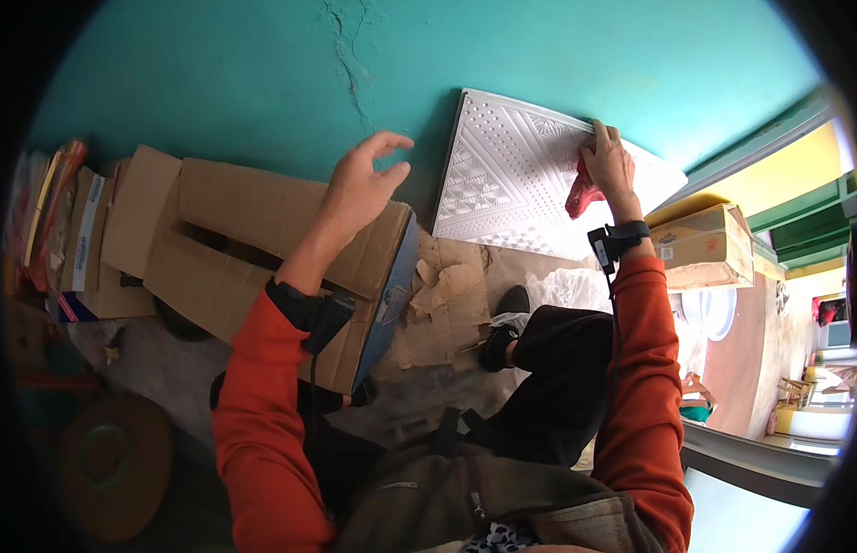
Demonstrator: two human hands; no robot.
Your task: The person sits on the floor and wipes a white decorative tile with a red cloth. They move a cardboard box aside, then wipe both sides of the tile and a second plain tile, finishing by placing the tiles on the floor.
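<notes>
My right hand (608, 162) grips the upper edge of a white embossed panel (497, 166), its fingers over the edge and a crumpled red cloth (582, 190) under its palm. The panel leans against the turquoise wall, its face patterned with dots and leaf-like shapes; whether it is one panel or a stack I cannot tell. Raised above a large cardboard box (242, 200) is my left hand (366, 180), thumb and fingers apart, holding nothing. The box's top flaps leave a dark gap between them, and its right side is blue.
Torn cardboard (449, 297) lies on the floor by my feet. Folded cartons (90, 235) stand at the far left above a round brown object (114, 466). Another cardboard box (705, 245) and a white basin (719, 311) are on the right, near a metal frame (753, 463).
</notes>
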